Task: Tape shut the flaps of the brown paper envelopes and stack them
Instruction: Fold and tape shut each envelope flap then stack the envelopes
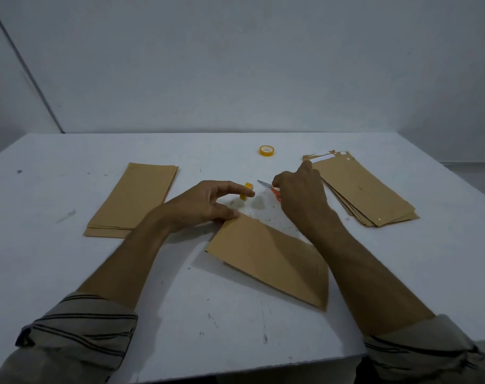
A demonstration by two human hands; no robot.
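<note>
A stack of envelopes (133, 200) lies flat near the left edge of the desk (55, 259); I cannot tell what is inside them. The left hand (205, 203), fingers loose, carries a tape piece (246, 191) on its index fingertip, with the thumb on the middle envelope (269, 256). If that envelope slides, the tape may well land crooked or fold onto itself. The right hand (299, 195) grips the scissors (269, 188). A second stack (366, 189) lies near the right edge.

We see a scuffed white table (69, 273) bearing one brown envelope (269, 259). Left of it lies a neat envelope stack (133, 198), right a fanned stack (366, 189), beyond it a tape roll (266, 150).
</note>
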